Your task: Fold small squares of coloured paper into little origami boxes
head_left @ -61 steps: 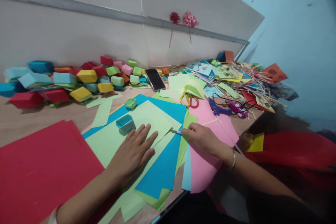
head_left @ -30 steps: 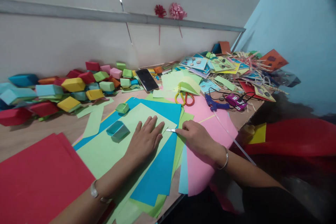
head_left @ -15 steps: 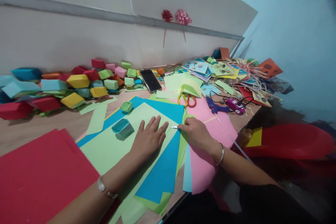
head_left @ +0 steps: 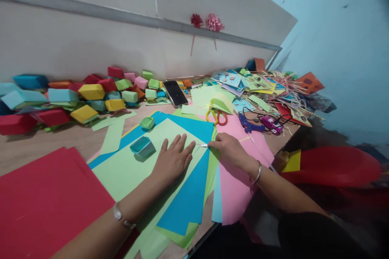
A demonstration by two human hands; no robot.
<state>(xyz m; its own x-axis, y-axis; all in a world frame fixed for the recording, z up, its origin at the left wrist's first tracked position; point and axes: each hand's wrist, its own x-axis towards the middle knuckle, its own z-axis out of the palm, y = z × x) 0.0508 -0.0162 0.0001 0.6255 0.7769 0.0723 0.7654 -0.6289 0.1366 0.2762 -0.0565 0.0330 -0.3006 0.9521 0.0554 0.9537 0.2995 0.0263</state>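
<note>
My left hand (head_left: 173, 158) lies spread on a pale green sheet (head_left: 121, 174), holding nothing. Pinched in my right hand (head_left: 229, 149) is a small metal blade (head_left: 203, 145), its tip pointing left over the sheet's right edge, close to my left fingertips. Under the green sheet lie blue sheets (head_left: 185, 206). A light blue folded paper box (head_left: 142, 147) and a smaller green one (head_left: 147, 123) rest to the left of my left hand. Pink sheets (head_left: 235, 194) lie beneath my right wrist.
Red sheets (head_left: 51, 206) lie at left. Many colourful paper boxes (head_left: 91, 92) line the back, beside a phone (head_left: 175, 93). Scissors (head_left: 217, 117), a blue glue gun (head_left: 251, 123) and piled cards (head_left: 258, 81) are behind my right hand. A red chair (head_left: 334, 166) stands right.
The blade in my right hand has shifted very slightly, its tip still near my left fingers. My left hand stays flat in place. The view has tilted a little.
</note>
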